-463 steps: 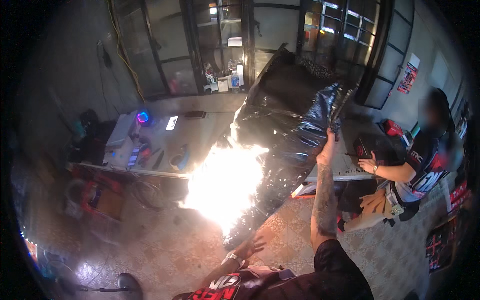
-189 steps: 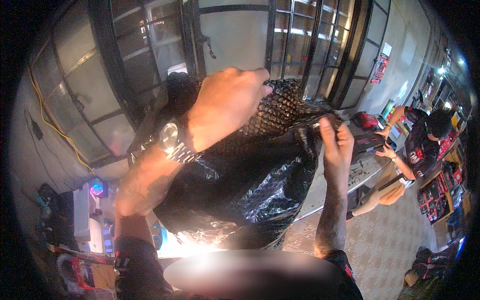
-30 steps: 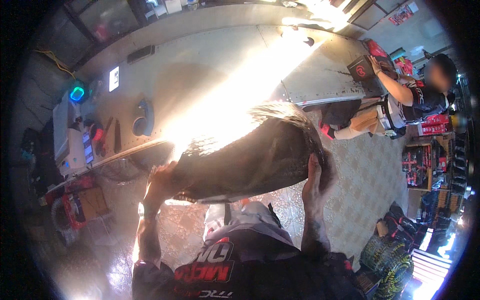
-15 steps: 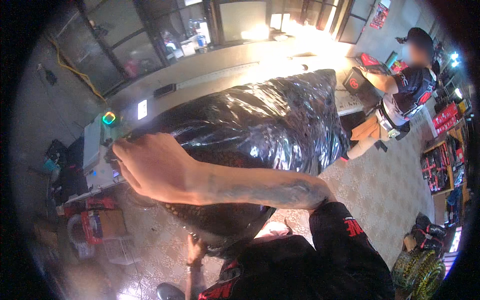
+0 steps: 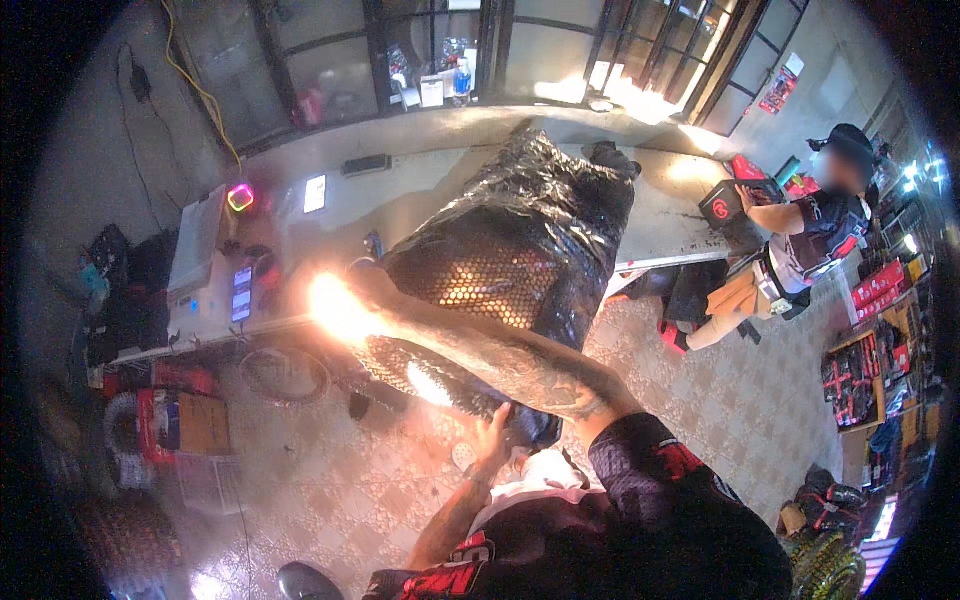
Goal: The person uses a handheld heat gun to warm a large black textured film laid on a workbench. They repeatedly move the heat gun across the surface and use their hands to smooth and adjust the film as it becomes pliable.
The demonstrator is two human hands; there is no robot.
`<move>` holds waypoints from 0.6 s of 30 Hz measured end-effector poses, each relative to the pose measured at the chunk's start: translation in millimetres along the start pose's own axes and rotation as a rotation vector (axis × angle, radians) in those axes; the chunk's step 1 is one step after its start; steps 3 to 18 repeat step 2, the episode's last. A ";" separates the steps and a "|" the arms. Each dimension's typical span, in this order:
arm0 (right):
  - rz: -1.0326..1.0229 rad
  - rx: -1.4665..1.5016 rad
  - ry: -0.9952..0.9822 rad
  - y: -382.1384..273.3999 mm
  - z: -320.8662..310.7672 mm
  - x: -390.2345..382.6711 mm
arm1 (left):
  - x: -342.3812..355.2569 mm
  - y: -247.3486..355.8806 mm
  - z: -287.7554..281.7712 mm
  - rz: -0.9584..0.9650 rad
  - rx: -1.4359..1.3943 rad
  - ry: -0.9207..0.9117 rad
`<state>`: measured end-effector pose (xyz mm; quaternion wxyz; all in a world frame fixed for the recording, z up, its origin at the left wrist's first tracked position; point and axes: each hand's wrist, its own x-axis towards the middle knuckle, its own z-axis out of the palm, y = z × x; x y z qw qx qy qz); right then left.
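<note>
A large bundle (image 5: 510, 230) wrapped in shiny black plastic lies tilted from the white table toward my body. A yellowish honeycomb pattern shows through its middle. Across it stretches my right arm, with my right hand (image 5: 362, 298) at the bundle's left edge. Strong glare washes out that hand, and its fingers cannot be made out. My left hand (image 5: 490, 436) is low at the near end, its fingers closed against the bundle's lower edge. The part under my right forearm is hidden.
The white table (image 5: 660, 205) runs along the windows, bearing a lit phone (image 5: 315, 194), another phone (image 5: 241, 293) and a small glowing device (image 5: 240, 197). At right a co-worker (image 5: 810, 220) holds a dark box (image 5: 728, 203). Cartons (image 5: 203, 424) stand on the floor at left.
The bundle has swung round, its far end moving left and its near end closer to me. My right hand shifted right along with it; my left hand rose and moved right.
</note>
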<state>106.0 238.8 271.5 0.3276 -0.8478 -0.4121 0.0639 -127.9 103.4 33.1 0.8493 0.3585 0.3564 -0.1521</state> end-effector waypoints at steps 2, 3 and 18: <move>-0.051 -0.070 0.023 11.6 8.9 -6.3 | 15.3 1.3 3.9 0.031 0.301 -0.262; -0.051 -0.070 0.023 11.6 8.9 -6.3 | 15.3 1.3 3.9 0.031 0.301 -0.262; -0.051 -0.070 0.023 11.6 8.9 -6.3 | 15.3 1.3 3.9 0.031 0.301 -0.262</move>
